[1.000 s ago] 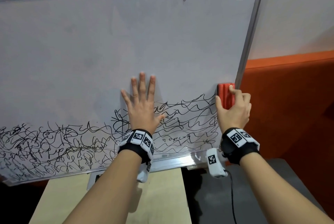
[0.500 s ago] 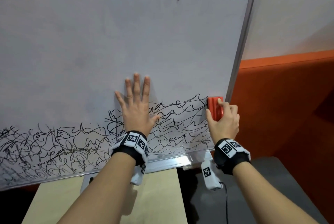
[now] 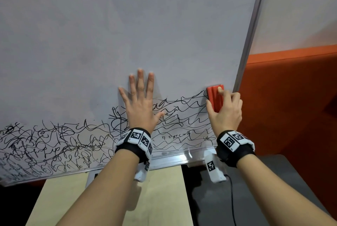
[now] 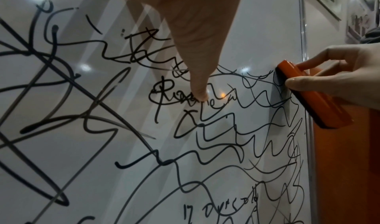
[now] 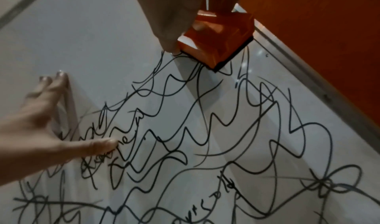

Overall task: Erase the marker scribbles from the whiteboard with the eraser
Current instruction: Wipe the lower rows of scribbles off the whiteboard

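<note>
While the left hand lies flat on the whiteboard, the right hand grips the eraser.

Both bare forearms raised forward side by side, tag-covered bands on the wrists, left hand flat with fingers straight and slightly spread, thumb out, right hand curled in a pinching grip, thumb opposite fingers

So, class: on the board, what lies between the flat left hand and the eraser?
Only black scribbles on whiteboard between left hand and eraser; the head view shows it.
</note>
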A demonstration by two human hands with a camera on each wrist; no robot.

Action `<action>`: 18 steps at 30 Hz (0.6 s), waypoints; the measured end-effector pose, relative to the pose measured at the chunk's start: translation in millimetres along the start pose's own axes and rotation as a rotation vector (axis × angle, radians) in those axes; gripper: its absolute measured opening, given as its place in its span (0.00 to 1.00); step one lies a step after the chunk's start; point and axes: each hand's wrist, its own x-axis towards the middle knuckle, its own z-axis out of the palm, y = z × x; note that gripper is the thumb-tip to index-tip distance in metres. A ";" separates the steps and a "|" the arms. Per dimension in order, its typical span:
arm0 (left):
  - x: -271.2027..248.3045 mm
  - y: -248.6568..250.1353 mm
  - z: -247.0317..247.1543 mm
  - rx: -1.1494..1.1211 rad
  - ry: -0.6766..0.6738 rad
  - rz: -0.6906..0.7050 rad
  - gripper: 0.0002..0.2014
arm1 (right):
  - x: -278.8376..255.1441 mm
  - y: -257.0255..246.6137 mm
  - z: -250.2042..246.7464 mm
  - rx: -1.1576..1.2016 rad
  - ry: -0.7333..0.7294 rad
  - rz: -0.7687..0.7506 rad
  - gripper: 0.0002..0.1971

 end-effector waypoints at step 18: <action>-1.2 1.4 -1.1 -0.015 -0.013 -0.006 0.73 | -6.5 9.4 5.4 -0.201 0.000 -0.377 0.29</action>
